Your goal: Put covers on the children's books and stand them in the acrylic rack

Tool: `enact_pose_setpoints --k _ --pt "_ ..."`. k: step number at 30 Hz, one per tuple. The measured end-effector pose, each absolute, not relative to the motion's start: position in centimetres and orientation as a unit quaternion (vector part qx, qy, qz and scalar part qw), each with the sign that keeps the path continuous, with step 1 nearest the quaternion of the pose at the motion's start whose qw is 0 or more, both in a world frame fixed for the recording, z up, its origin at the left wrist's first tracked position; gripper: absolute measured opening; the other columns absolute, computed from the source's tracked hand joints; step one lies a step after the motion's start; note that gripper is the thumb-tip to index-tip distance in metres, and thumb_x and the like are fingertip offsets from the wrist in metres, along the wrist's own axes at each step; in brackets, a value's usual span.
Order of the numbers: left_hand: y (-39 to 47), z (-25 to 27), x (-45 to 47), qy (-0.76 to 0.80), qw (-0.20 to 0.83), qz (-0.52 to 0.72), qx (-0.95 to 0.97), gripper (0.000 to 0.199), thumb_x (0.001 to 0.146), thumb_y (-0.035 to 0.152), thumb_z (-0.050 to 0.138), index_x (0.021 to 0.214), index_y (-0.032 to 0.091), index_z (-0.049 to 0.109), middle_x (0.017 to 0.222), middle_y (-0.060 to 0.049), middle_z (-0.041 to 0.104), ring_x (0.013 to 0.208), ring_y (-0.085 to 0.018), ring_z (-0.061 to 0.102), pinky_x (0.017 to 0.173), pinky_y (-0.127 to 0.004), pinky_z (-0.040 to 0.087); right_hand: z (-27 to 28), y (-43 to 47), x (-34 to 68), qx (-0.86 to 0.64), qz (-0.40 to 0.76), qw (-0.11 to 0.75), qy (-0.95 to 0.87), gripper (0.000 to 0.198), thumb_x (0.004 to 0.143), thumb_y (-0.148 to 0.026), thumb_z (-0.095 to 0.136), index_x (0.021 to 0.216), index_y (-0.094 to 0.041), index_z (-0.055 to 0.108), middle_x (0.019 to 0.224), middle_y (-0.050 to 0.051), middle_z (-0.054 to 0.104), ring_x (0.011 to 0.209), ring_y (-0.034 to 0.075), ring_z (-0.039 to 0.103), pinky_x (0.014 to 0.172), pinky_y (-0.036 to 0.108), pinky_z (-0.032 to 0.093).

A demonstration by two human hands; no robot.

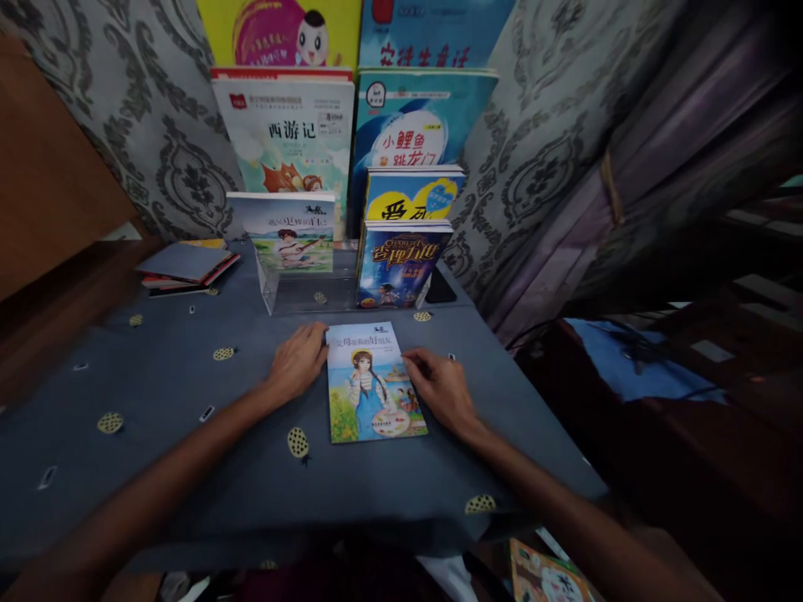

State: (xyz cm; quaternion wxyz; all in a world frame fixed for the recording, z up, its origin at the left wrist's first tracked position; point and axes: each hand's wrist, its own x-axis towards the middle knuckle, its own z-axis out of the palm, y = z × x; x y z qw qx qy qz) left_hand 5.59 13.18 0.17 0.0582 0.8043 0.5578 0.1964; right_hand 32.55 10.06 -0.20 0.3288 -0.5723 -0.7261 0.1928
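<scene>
Left hand (294,361) at upper left edge of 父母 paperback (370,397), right hand (442,386) at right edge, fingertips touching or very near on both sides; left fingers together and stretched forward, right fingers curled in; real pinch or only light contact, cannot tell. Under all this, dark blue-gray tablecloth (238,477) with printed yellow pineapples and small white tags. Behind, gray patterned drape (194,167) with dark damask medallions; at right, purple curtain (565,226) gathered by a tan tie; at left, brown panel (56,167); beyond table at right, blue cloth (646,355) in shadow. Paperback face up between both hands, near table's front, title end away from wearer, just in front of clear stand (298,294). Thin, rectangular, smooth cover: braided figure in blue overalls, painter's palette, yellow flowers. On stand, guitar-cover paperback (294,242) at left, thicker glossy blue 查理九世 book (401,267) at right; farther back, taller upright 西游记 book (282,150) and teal 小鲤鱼跳龙门 book (414,138). Well left of stand, uneven stack of thin books (188,263); just right of stand, flat black rectangular object (441,286). Below table edge, colorful book (552,577), partly cut off.
</scene>
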Motion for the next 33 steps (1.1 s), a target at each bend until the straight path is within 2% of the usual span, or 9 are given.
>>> enact_pose_setpoints --k 3,6,11,14,19,23,27,33 --pt "13.7 -0.7 5.7 0.519 0.04 0.207 0.828 0.026 0.094 0.02 0.047 0.119 0.016 0.055 0.126 -0.014 0.063 0.12 -0.029 0.058 0.1 -0.046 0.049 0.1 10.0 30.3 -0.506 0.144 0.314 -0.791 0.022 0.094 -0.024 0.05 0.1 -0.02 0.07 0.092 0.007 0.076 0.083 0.021 0.07 0.076 0.032 0.052" --pt "14.4 -1.7 5.5 0.493 0.059 0.224 0.839 0.028 0.095 0.019 0.044 0.121 0.016 0.055 0.134 -0.015 0.06 0.127 -0.029 0.054 0.105 -0.048 0.046 0.3 10.4 27.5 -0.414 0.124 0.286 -0.856 0.025 0.095 -0.017 0.048 0.109 -0.017 0.069 0.105 0.011 0.074 0.102 0.024 0.067 0.092 0.038 0.052" --pt "15.0 -2.6 4.4 0.462 0.103 0.274 0.837 0.035 0.092 0.014 0.041 0.125 0.016 0.052 0.121 -0.014 0.065 0.116 -0.026 0.061 0.103 -0.047 0.048 0.2 11.9 23.6 -0.35 0.101 0.249 -0.897 0.031 0.097 -0.013 0.045 0.119 -0.015 0.066 0.125 0.014 0.068 0.119 0.025 0.062 0.106 0.042 0.047" --pt "15.3 -2.8 3.9 0.453 0.139 0.314 0.823 0.043 0.087 0.007 0.036 0.126 0.016 0.05 0.123 -0.014 0.066 0.119 -0.025 0.06 0.106 -0.047 0.047 -0.2 13.0 22.2 -0.347 0.1 0.225 -0.905 0.032 0.097 -0.013 0.043 0.12 -0.013 0.066 0.127 0.016 0.067 0.122 0.026 0.06 0.108 0.043 0.046" --pt "15.8 -2.7 3.7 0.471 0.178 0.335 0.796 0.043 0.089 0.01 0.036 0.13 0.016 0.046 0.128 -0.014 0.066 0.124 -0.024 0.06 0.108 -0.049 0.046 -0.8 14.4 21.5 -0.35 0.104 0.204 -0.908 0.036 0.099 -0.015 0.044 0.13 -0.013 0.061 0.135 0.017 0.063 0.131 0.026 0.055 0.115 0.047 0.039" --pt "15.6 -2.5 4.0 0.486 0.171 0.335 0.789 0.039 0.091 0.015 0.037 0.129 0.016 0.046 0.127 -0.014 0.067 0.125 -0.025 0.06 0.108 -0.048 0.046 -1.1 14.7 22.2 -0.336 0.116 0.186 -0.916 0.04 0.101 -0.018 0.044 0.138 -0.011 0.054 0.142 0.018 0.057 0.139 0.026 0.048 0.12 0.048 0.033" --pt "15.4 -2.7 4.1 0.489 0.152 0.332 0.792 0.037 0.092 0.017 0.039 0.128 0.017 0.047 0.128 -0.012 0.068 0.127 -0.026 0.058 0.109 -0.05 0.045 -1.3 14.8 23.6 -0.355 0.112 0.177 -0.911 0.046 0.101 -0.028 0.047 0.144 -0.009 0.049 0.15 0.021 0.049 0.145 0.028 0.04 0.12 0.05 0.034" --pt "15.2 -2.2 4.2 0.486 0.128 0.311 0.807 0.03 0.092 0.017 0.039 0.118 0.018 0.054 0.124 -0.012 0.069 0.12 -0.027 0.06 0.104 -0.049 0.048 -1.9 15.4 26.9 -0.403 0.091 0.169 -0.895 0.049 0.102 -0.033 0.046 0.145 -0.01 0.048 0.152 0.021 0.047 0.146 0.029 0.038 0.12 0.051 0.033"
